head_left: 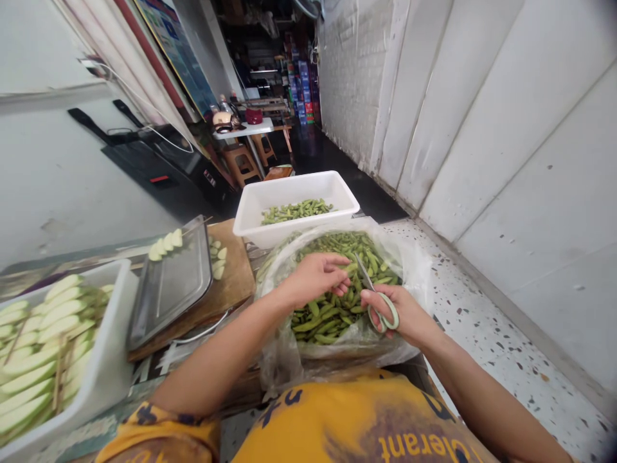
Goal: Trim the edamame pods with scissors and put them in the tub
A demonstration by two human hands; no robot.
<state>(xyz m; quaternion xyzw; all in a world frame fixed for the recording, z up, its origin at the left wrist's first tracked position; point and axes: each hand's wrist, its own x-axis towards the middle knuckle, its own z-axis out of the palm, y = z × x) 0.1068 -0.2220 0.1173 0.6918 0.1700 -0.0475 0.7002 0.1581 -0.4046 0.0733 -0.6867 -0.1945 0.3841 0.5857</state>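
My right hand (401, 313) is closed around a pair of scissors (384, 314) with pale green handles. Their metal blades point up and to the left, over the pods. Just left of the blades, my left hand (319, 278) hovers over the pile, its fingers partly bent and apart; no pod shows clearly in it. Beneath both hands lies a heap of green edamame pods (322, 321) in a large clear plastic bag (284, 366), its mouth spread wide. Beyond the bag, a white plastic tub (295, 185) holds a smaller amount of green pods (301, 210).
At left stands a white bin (126, 283) of skewered pale green slices (62, 315). A metal tray (176, 283) rests on a wooden board (236, 251), with one skewer on it. A white wall (482, 128) runs along the right. Farther back are a small table (248, 128) and stools (238, 164).
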